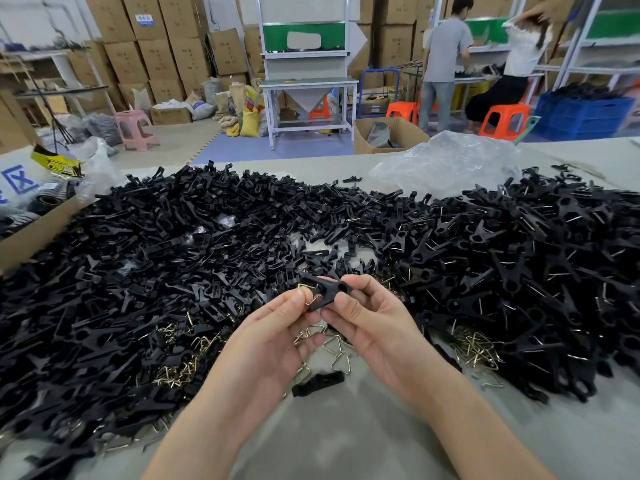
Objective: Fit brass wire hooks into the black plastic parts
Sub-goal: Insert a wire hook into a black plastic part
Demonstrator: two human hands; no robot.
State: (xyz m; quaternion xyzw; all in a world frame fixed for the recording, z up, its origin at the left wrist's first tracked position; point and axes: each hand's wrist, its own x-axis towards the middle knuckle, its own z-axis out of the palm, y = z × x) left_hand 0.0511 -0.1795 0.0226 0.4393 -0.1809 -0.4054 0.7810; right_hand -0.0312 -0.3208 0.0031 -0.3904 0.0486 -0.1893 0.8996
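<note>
Above the table's near middle, my right hand (370, 320) grips a black plastic part (329, 293) between thumb and fingers. My left hand (273, 337) pinches a brass wire hook (309, 295) at the part's left end, where the wire sits against the plastic. Loose brass hooks (332, 351) lie on the table just below my hands. One single black part (318, 384) lies flat near my left wrist.
A wide heap of black parts (173, 265) covers the left and middle of the grey table (346, 438); parts with wire fitted (536, 271) pile on the right. A cardboard box (31, 233) stands far left, a clear plastic bag (446, 161) far right. Two persons work at benches behind.
</note>
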